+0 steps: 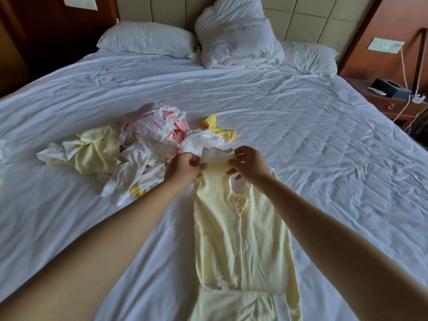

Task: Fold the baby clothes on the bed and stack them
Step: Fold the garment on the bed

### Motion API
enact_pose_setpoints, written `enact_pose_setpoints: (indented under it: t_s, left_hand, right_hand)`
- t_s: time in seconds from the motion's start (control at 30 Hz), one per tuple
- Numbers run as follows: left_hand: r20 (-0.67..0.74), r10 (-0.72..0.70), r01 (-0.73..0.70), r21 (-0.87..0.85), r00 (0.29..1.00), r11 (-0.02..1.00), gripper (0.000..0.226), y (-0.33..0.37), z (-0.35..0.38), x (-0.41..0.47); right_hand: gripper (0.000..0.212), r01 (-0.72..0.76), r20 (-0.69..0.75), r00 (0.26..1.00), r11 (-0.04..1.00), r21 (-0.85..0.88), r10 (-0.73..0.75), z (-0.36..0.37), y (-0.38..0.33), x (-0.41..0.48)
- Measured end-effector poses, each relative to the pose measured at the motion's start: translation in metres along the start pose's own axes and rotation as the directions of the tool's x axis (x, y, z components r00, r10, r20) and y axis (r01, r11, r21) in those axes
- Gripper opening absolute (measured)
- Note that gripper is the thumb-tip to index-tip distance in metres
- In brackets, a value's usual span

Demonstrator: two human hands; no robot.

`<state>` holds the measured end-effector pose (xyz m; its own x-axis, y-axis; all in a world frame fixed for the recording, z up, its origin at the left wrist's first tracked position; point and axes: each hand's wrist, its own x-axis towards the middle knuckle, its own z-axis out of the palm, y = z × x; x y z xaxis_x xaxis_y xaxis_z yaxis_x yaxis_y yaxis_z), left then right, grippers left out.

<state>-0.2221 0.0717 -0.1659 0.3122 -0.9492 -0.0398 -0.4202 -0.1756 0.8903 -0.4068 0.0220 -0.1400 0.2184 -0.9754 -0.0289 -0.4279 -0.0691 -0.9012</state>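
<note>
A pale yellow baby romper (243, 232) lies lengthwise on the white bed sheet (301, 135) in front of me, its lower part folded up near the bottom edge of the view. My left hand (183, 167) and my right hand (249, 163) each pinch the far end of one sleeve or leg with a white cuff, holding it up between them. A loose pile of baby clothes (143, 144) in white, pink and yellow lies just left of and beyond my hands.
Two white pillows (146, 39) and a bunched white duvet (236, 35) sit at the padded headboard. A wooden nightstand (393, 98) with a dark box and cables stands at the right of the bed.
</note>
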Motion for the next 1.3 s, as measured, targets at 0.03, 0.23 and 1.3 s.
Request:
enact_pose_setpoints:
  t_s: [0.03, 0.23, 1.3]
  left_hand:
    - [0.013, 0.018, -0.018, 0.008, 1.0, 1.0, 0.013, 0.001, -0.002, -0.006]
    - [0.095, 0.117, -0.136, 0.223, 0.989, 0.965, 0.023, 0.002, -0.006, -0.049]
    - [0.475, -0.055, -0.384, 0.769, 0.878, 0.511, 0.112, -0.074, 0.041, -0.099]
  right_hand:
    - [0.011, 0.013, 0.008, 1.0, 1.0, -0.012, -0.013, -0.004, 0.001, -0.007]
    - [0.012, 0.097, 0.034, 0.995, 0.986, -0.136, -0.093, -0.018, 0.008, -0.056]
    - [0.074, 0.306, 0.381, 0.924, 0.523, -0.796, 0.039, 0.02, 0.109, -0.097]
